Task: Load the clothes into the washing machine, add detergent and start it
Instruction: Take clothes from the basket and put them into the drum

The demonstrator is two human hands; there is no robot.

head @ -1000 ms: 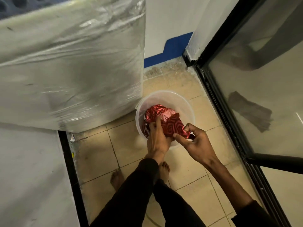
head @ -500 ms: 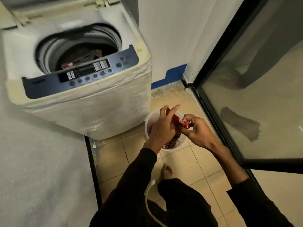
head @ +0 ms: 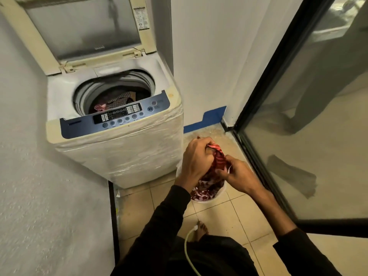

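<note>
While lid stands open | left hand, right hand grip one red cloth

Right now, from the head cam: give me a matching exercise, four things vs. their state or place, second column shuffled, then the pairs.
Things:
1. washer lid
2. red patterned cloth
3. white tub
4. drum

States or places:
A. on the tiled floor beside the washer
B. gripped by the left hand and right hand
C. raised open
D. already holds some clothes

Pairs: 1-C, 2-B, 3-A, 4-D
</note>
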